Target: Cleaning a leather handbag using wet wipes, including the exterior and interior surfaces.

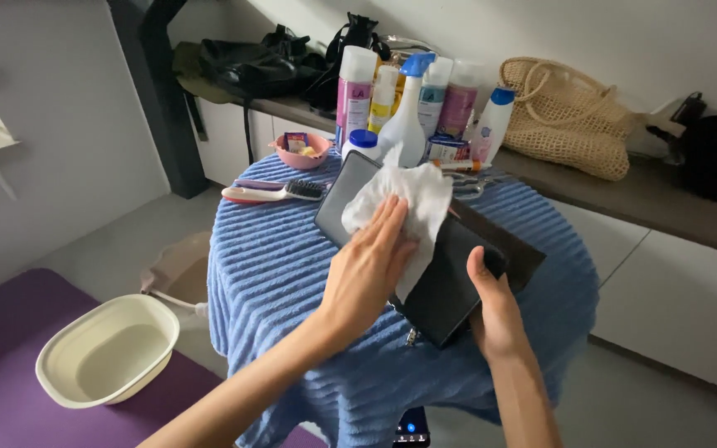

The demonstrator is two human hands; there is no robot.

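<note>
The round table (292, 274) carries a ribbed towel (491, 216) over its whole top. Near the middle lies a flat bag (450, 282), tilted up on the near side. The left hand (367, 270) presses a cloth (412, 203) on the bag; the right hand (495, 311) grips the bag's near right edge. At the far edge stand the bottles (408, 99) in a group, with a small bowl (300, 153) to their left. A brush (271, 192) lies at the far left edge. Behind the table runs a shelf (665, 195) with a woven bag (570, 116) on it. A basin (109, 348) sits on a mat (2, 332), left of the table.
</note>
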